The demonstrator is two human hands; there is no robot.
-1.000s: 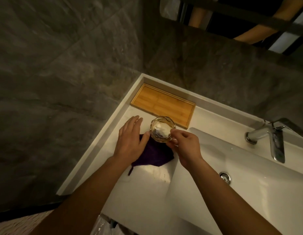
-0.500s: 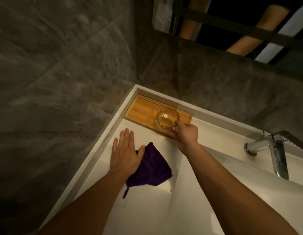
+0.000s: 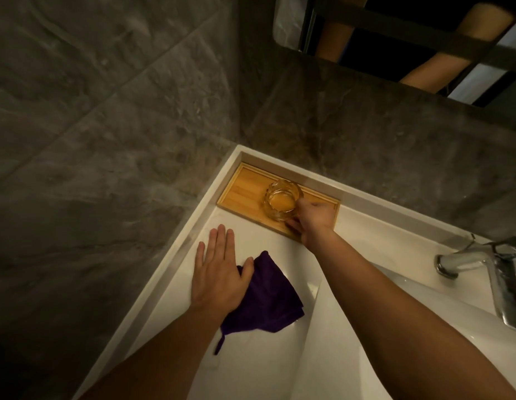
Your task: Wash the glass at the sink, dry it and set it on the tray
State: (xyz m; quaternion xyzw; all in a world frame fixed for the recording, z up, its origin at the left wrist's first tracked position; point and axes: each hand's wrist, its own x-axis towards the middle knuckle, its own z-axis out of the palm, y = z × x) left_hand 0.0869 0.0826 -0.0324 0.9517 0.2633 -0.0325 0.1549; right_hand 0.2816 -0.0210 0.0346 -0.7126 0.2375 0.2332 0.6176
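Note:
A clear faceted glass (image 3: 282, 202) stands upright on the bamboo tray (image 3: 245, 194) in the counter's far left corner. My right hand (image 3: 313, 219) grips the glass at its right side, thumb and fingers around the wall. A purple cloth (image 3: 265, 298) lies crumpled on the white counter in front of the tray. My left hand (image 3: 219, 269) rests flat on the counter, fingers spread, its thumb edge on the cloth's left part.
The white basin (image 3: 395, 327) drops away to the right of the cloth. A chrome faucet (image 3: 487, 272) stands at the right edge. Grey stone walls close the corner behind and left of the tray. A mirror (image 3: 409, 33) hangs above.
My right hand carried the glass from above the cloth out to the tray and lowered it onto the wood. My left hand flattened on the counter beside the cloth.

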